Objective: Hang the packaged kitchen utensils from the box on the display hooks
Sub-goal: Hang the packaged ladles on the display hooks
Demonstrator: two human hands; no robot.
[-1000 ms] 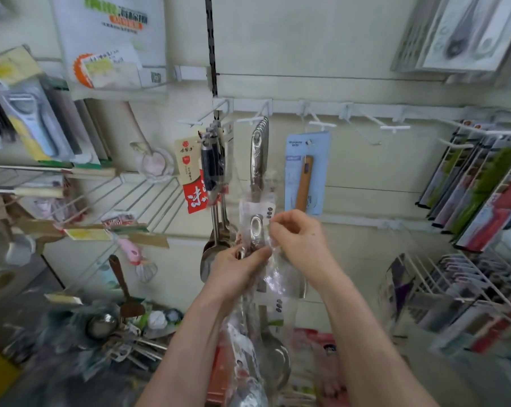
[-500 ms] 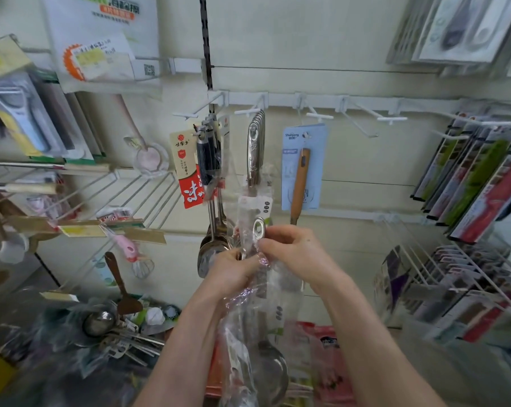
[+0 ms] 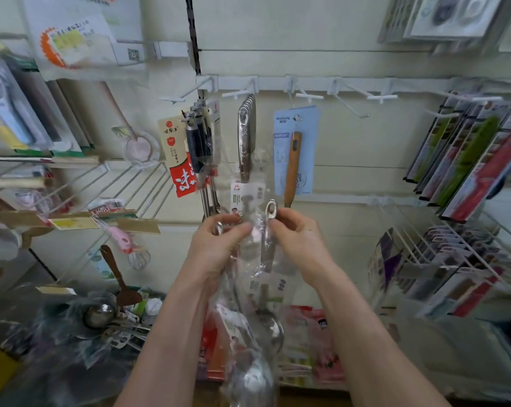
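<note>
Your left hand (image 3: 219, 248) grips the bagged ladles (image 3: 263, 327); your right hand (image 3: 298, 242) pinches one handle (image 3: 271, 211), not yet on the hook (image 3: 242, 94) above.

Head-camera view under soft, even, fairly bright light with a pale greenish cast; its source cannot be told. Shadows on the wall (image 3: 366, 148) are faint and short beneath the hook rail (image 3: 307, 83). Small glints mark the hanging steel handles (image 3: 246, 136) at 12 o'clock and the clear plastic sleeve (image 3: 255, 259), gripped at centre by the left hand (image 3: 219, 248) and right hand (image 3: 299, 239), the sharpest zone. Blur smears the ladle pile (image 3: 98, 315) at 8 o'clock and the racked packets (image 3: 454, 274) at 4 o'clock. Wide-angle distortion bows the rail and tilts the wire shelf (image 3: 81, 183) at 9 o'clock.
</note>
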